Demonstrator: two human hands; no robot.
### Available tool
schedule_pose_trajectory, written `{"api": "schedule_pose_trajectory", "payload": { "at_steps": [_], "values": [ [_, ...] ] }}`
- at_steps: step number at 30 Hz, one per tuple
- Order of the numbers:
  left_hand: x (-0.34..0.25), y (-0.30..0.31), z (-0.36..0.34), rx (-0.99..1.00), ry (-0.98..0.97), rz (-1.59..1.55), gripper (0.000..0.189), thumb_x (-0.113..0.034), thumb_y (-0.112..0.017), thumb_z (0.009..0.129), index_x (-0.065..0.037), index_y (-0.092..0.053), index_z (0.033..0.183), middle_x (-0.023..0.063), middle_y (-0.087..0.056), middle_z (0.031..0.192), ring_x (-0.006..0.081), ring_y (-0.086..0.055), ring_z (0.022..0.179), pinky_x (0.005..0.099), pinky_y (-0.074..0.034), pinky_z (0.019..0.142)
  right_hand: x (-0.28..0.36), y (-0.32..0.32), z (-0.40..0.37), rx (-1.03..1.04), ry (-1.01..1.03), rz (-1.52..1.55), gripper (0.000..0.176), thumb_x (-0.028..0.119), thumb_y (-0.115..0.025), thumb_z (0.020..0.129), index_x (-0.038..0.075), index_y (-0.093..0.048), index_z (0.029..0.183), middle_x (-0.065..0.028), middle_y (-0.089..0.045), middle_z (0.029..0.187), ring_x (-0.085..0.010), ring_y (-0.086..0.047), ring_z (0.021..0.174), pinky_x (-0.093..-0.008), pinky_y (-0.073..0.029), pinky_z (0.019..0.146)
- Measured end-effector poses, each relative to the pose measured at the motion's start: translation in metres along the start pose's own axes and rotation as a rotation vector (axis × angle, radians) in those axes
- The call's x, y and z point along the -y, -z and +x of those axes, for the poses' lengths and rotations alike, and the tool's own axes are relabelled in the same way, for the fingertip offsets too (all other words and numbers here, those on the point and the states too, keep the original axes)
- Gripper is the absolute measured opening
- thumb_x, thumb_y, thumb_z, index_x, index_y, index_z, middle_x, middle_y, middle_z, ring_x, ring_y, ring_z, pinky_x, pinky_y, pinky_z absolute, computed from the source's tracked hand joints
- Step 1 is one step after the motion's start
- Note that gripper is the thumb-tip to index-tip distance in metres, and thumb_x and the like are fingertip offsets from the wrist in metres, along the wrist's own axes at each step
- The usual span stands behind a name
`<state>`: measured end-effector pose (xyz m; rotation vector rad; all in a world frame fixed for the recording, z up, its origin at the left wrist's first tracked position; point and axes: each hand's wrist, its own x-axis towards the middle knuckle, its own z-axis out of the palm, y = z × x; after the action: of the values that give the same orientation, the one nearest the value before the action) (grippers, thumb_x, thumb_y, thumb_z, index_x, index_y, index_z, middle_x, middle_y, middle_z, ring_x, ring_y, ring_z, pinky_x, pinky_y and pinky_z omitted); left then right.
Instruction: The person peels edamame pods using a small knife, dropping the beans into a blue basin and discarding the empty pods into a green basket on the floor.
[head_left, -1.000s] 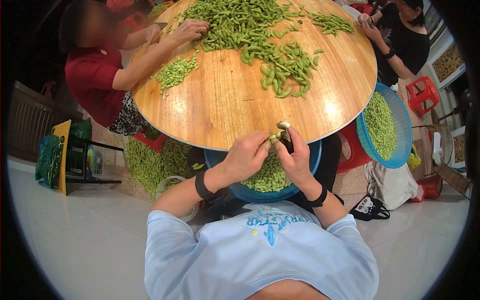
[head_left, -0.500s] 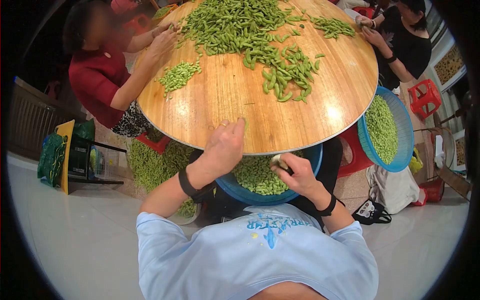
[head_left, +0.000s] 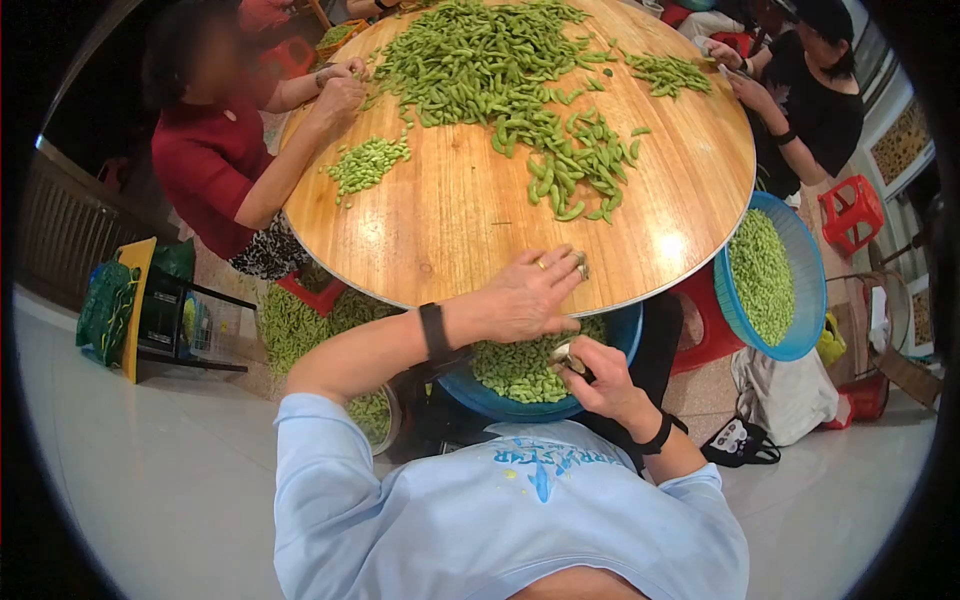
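Left hand [head_left: 515,298] open, fingers extended, at the wooden table's [head_left: 450,220] near edge, mid-frame; right hand [head_left: 605,378] curled, contents unclear, by shelled beans [head_left: 520,372]; apparently between pods, pickup requiring reach toward edamame pods [head_left: 470,70], upper centre.

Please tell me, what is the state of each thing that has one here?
Curved green bean pods: heaped, unshelled.
Pale green beans on table: shelled, piled.
Round wooden table: partly covered.
Round blue plastic basin: holds shelled beans.
Light blue plastic basket: holds shelled beans.
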<state>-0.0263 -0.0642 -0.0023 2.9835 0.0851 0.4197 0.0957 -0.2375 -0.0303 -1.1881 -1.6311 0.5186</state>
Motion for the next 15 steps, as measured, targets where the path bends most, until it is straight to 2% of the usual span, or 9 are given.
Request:
{"api": "schedule_pose_trajectory", "payload": {
  "at_steps": [2, 3, 5, 11, 13, 15],
  "values": [
    [0.005, -0.012, -0.001, 0.079, -0.081, 0.002, 0.086, -0.052, -0.062, 0.077, 0.015, -0.041, 0.127, 0.0313, -0.036, 0.138, 0.0402, -0.028, 0.136, 0.0471, -0.026, 0.109, 0.001, 0.001, 0.003, -0.001, 0.013, 0.002, 0.017, -0.003, -0.067, 0.073, -0.002, -0.057, 0.087, -0.0120, -0.051, 0.068, -0.0247, -0.052, 0.055, -0.0326, -0.040, 0.050],
    [0.008, -0.016, -0.003, 0.074, -0.075, 0.004, 0.086, -0.052, -0.062, 0.077, 0.015, -0.041, 0.127, 0.0313, -0.036, 0.138, 0.0402, -0.028, 0.136, 0.0471, -0.026, 0.109, 0.001, 0.001, 0.003, -0.014, 0.017, 0.007, 0.017, -0.003, -0.067, 0.073, -0.002, -0.057, 0.087, -0.0118, -0.051, 0.068, -0.0247, -0.052, 0.055, -0.0326, -0.040, 0.049],
    [0.011, -0.020, -0.009, 0.102, 0.018, 0.015, 0.097, -0.061, -0.056, 0.079, 0.016, -0.034, 0.133, 0.0325, -0.030, 0.143, 0.0408, -0.022, 0.139, 0.0462, -0.020, 0.112, 0.001, 0.003, 0.000, 0.012, -0.047, -0.005, 0.018, -0.004, -0.067, 0.073, -0.002, -0.058, 0.088, -0.0115, -0.051, 0.068, -0.0237, -0.051, 0.055, -0.0322, -0.040, 0.050],
    [0.039, -0.011, -0.030, 0.127, 0.294, 0.144, 0.104, -0.071, -0.043, 0.082, 0.016, -0.028, 0.136, 0.0332, -0.026, 0.145, 0.0417, -0.018, 0.140, 0.0474, -0.016, 0.113, 0.004, 0.000, 0.004, -0.024, -0.072, 0.039, 0.017, -0.005, -0.066, 0.074, -0.002, -0.060, 0.089, -0.0099, -0.049, 0.068, -0.0196, -0.047, 0.054, -0.0304, -0.038, 0.051],
    [0.052, -0.010, -0.029, 0.124, 0.313, 0.139, 0.105, -0.072, -0.041, 0.082, 0.016, -0.027, 0.137, 0.0330, -0.024, 0.146, 0.0418, -0.016, 0.140, 0.0478, -0.016, 0.113, 0.004, -0.004, 0.003, -0.015, -0.178, 0.091, 0.015, -0.005, -0.065, 0.074, -0.002, -0.060, 0.089, -0.0094, -0.049, 0.066, -0.0182, -0.046, 0.054, -0.0296, -0.037, 0.050],
    [0.071, -0.013, -0.023, 0.112, 0.352, 0.118, 0.105, -0.073, -0.040, 0.082, 0.015, -0.026, 0.138, 0.0330, -0.024, 0.146, 0.0421, -0.016, 0.140, 0.0481, -0.015, 0.113, 0.002, -0.010, 0.003, -0.019, -0.187, 0.107, 0.015, -0.005, -0.065, 0.075, -0.002, -0.060, 0.088, -0.0092, -0.048, 0.066, -0.0177, -0.046, 0.054, -0.0294, -0.037, 0.050]
  ]
}}
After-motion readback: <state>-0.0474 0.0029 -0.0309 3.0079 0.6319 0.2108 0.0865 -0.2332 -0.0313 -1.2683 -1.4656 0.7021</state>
